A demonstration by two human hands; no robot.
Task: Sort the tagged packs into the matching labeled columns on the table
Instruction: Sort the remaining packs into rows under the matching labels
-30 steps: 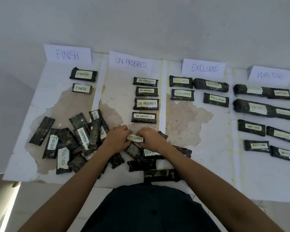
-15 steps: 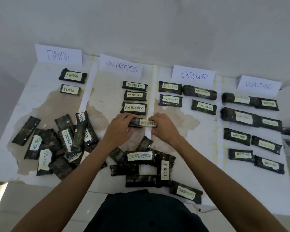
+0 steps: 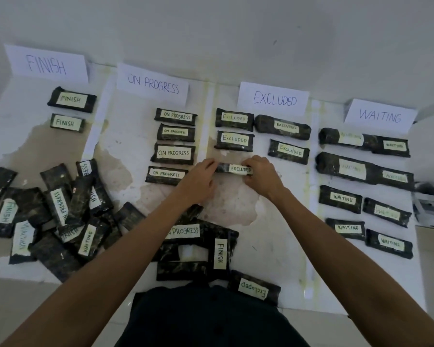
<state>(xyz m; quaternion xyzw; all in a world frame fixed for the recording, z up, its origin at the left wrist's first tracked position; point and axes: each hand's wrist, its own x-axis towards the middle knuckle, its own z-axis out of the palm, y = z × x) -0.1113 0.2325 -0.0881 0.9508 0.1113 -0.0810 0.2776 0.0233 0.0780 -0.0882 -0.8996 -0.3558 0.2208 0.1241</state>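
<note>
Over table, EXCLUDED pack spans left hand and right hand.

Both arms reach forward, the left hand and right hand knuckles up, fingers curled, each pinching one end of a pack between them.

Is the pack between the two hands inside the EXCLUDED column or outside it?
Inside: the held pack is right of the divider strip, below two EXCLUDED packs. The left hand and right hand grip its ends.
</note>
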